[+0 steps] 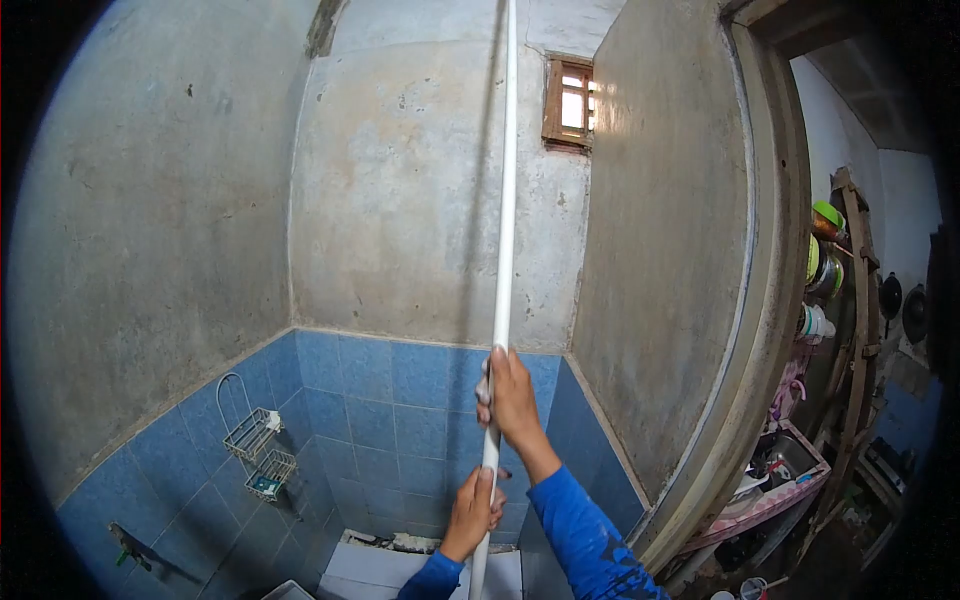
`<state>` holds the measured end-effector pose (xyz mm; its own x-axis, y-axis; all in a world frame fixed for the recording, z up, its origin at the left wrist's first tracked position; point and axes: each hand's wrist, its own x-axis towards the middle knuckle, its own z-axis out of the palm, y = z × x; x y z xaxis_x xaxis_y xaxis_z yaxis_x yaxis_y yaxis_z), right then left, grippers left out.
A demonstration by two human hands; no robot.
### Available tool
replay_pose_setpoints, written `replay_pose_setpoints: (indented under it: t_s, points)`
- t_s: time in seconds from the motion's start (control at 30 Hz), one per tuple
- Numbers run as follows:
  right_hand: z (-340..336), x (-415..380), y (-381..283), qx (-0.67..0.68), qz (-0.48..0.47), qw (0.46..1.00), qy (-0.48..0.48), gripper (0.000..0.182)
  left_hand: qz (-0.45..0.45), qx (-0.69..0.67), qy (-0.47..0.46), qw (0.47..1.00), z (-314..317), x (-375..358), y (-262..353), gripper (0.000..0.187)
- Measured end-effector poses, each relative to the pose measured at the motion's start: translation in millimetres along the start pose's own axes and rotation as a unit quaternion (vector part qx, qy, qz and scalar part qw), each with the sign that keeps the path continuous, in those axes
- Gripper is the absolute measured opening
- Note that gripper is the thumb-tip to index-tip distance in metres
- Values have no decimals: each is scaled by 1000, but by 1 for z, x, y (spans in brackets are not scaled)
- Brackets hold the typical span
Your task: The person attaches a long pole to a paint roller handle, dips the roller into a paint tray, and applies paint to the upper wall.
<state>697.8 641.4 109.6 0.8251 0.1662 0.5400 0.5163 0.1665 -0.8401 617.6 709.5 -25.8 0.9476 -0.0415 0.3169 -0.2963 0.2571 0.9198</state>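
Observation:
A long white pole (508,180) stands nearly upright in front of me, and its top end runs out of view above. My right hand (513,395) is wrapped round it at about the height of the tile edge. Lower down, my left hand (470,515) also has its fingers closed round the pole. Both arms are in blue sleeves. The pole's lower end passes out of view at the bottom.
Blue wall tiles (365,420) line the lower walls beneath bare plaster (400,200). On the left hangs a wire rack (255,435). A small barred window (570,100) sits high up. Past the door frame (775,200) are a sink (785,455) and a wooden ladder (860,270).

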Motion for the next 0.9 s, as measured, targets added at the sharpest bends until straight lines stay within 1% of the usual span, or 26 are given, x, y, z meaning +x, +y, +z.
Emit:
replay_pose_setpoints:
  t_s: [0.07, 0.13, 0.23, 0.37, 0.43, 0.47, 0.53, 0.67, 0.73, 0.77, 0.87, 0.9]
  points:
    - [1, 15, -12, 11, -14, 1000, -5, 42, 2, -11, -9, 1000, 3, 8, 12, 47]
    - [1, 16, -10, 8, -11, 1000, -3, 42, 8, -22, 4, 1000, 4, 12, 16, 45]
    - [0, 3, 8, -1, 1, 1000, 1, 41, -6, -18, -4, 1000, -4, 2, -7, 47]
    - [-1, -43, 72, -16, 55, 998, 13, 37, -39, 16, 11, 999, -21, -28, -73, 47]
    - [1, -72, 97, -11, 83, 996, 14, 35, -74, 66, 33, 995, -27, -46, -109, 41]
    - [2, -86, 106, -5, 92, 996, 12, 34, -75, 66, 32, 995, -30, -55, -131, 41]
    - [3, -112, 133, -33, 99, 994, 22, 34, -48, 127, 124, 983, -36, -70, -173, 38]
    - [2, -157, 169, -52, 120, 991, 19, 34, -39, 125, 134, 982, -47, -101, -236, 37]
    - [1, -177, 186, -59, 112, 992, 16, 34, 20, 67, 168, 983, -49, -114, -279, 32]
    - [0, -187, 192, -37, 127, 991, 9, 34, -14, 45, 166, 985, -50, -124, -284, 30]
    - [-5, -219, 230, -66, 140, 988, 15, 33, -27, 67, 151, 986, -57, -145, -309, 29]
    - [-4, -230, 230, -44, 131, 990, 16, 33, -32, 79, 143, 986, -60, -152, -320, 28]
